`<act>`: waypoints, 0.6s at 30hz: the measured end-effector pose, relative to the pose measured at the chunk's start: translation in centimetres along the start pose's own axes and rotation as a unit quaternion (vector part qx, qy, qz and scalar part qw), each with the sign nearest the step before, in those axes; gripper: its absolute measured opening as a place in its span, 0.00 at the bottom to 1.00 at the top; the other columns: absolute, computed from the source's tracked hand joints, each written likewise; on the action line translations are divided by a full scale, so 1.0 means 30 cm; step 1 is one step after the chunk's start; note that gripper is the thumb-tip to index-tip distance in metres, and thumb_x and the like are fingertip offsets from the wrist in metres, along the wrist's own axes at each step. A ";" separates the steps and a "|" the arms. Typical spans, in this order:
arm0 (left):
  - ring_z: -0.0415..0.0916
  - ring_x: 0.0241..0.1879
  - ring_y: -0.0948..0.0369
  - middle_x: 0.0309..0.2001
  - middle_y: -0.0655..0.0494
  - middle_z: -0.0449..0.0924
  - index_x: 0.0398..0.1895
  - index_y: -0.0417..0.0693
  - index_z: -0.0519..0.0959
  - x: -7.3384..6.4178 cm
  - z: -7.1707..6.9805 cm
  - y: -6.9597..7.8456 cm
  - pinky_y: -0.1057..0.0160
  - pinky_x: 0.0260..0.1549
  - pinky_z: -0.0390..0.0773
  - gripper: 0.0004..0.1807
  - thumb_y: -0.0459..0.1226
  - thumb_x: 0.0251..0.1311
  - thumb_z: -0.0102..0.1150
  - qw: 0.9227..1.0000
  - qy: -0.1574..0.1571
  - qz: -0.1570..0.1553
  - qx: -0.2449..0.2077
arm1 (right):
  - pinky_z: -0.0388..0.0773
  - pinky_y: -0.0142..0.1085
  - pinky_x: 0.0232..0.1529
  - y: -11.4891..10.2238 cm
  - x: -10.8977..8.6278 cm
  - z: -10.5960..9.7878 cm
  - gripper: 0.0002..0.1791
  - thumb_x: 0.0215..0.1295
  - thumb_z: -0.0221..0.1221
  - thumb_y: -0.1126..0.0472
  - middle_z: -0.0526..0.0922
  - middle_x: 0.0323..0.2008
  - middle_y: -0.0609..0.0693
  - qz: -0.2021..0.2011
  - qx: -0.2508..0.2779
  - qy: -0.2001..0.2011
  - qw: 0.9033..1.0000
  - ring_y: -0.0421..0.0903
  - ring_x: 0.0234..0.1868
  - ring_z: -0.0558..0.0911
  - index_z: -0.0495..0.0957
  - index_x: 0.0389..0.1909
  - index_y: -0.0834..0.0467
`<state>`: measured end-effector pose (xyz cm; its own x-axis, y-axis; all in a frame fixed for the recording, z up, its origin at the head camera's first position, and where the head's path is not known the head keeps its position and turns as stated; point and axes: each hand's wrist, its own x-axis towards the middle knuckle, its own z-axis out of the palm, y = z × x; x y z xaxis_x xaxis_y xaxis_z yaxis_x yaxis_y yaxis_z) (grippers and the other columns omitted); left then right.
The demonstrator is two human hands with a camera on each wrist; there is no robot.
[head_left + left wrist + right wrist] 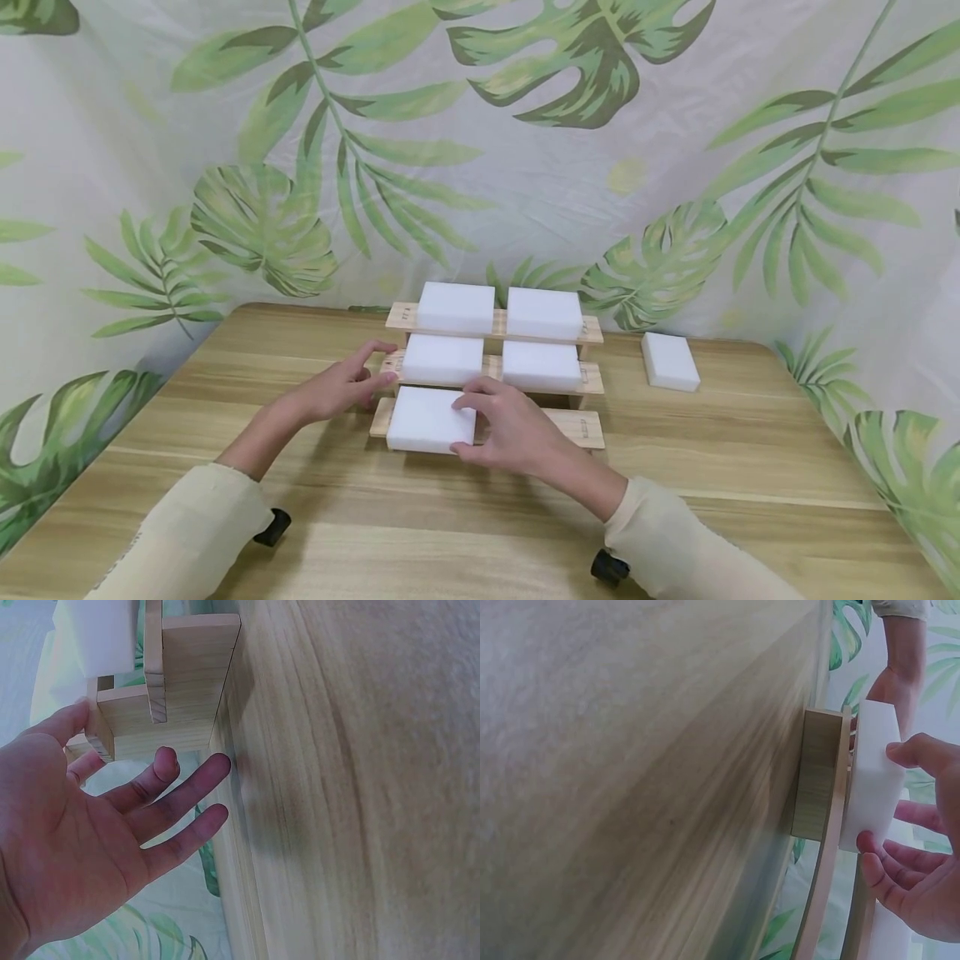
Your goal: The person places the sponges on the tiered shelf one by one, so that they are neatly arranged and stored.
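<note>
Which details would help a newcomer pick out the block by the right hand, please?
On the table stands a wooden rack with three steps. The white block lies on the left of the front step. Unlike the paired blocks behind, it sits alone on its step, held by the right hand.

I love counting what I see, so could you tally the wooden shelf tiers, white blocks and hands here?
Wooden shelf tiers: 3
White blocks: 6 (5 on the tiers, 1 on the table)
Hands: 2 (left hand, right hand)
Total: 11
</note>
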<state>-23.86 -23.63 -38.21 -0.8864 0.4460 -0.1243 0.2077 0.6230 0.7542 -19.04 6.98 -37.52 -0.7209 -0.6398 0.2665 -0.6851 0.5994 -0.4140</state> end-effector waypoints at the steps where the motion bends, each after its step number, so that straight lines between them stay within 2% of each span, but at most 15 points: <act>1: 0.83 0.41 0.48 0.46 0.40 0.83 0.79 0.50 0.53 0.000 0.000 -0.001 0.47 0.44 0.78 0.33 0.53 0.80 0.48 1.000 0.000 -0.001 0.000 | 0.80 0.37 0.45 -0.001 0.000 0.002 0.23 0.57 0.76 0.51 0.81 0.56 0.53 0.001 -0.001 -0.003 1.000 0.48 0.41 0.82 0.85 0.50 0.58; 8: 0.82 0.40 0.49 0.43 0.41 0.83 0.79 0.50 0.53 0.004 0.001 -0.003 0.49 0.42 0.77 0.34 0.53 0.80 0.48 1.000 0.000 -0.002 0.001 | 0.79 0.33 0.41 -0.006 -0.007 0.009 0.21 0.59 0.76 0.51 0.74 0.56 0.53 0.011 -0.010 -0.005 1.000 0.44 0.37 0.81 0.86 0.49 0.57; 13: 0.82 0.40 0.49 0.43 0.41 0.83 0.79 0.50 0.53 0.004 0.002 -0.003 0.49 0.42 0.77 0.34 0.53 0.80 0.48 1.000 0.000 -0.002 0.003 | 0.75 0.31 0.32 -0.009 -0.009 0.005 0.22 0.60 0.75 0.48 0.77 0.42 0.48 0.026 -0.043 -0.017 0.999 0.38 0.32 0.74 0.86 0.53 0.53; 18: 0.82 0.39 0.49 0.41 0.42 0.83 0.79 0.50 0.53 0.006 0.002 -0.004 0.49 0.41 0.76 0.34 0.53 0.80 0.48 1.000 0.001 -0.002 0.000 | 0.71 0.31 0.27 -0.015 -0.007 -0.004 0.24 0.62 0.72 0.49 0.82 0.27 0.43 0.035 -0.055 -0.041 0.997 0.35 0.26 0.73 0.84 0.57 0.52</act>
<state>-24.01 -23.59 -38.35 -0.8880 0.4423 -0.1261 0.2045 0.6252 0.7532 -18.59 6.89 -37.28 -0.7599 -0.6283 0.1668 -0.6435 0.6905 -0.3304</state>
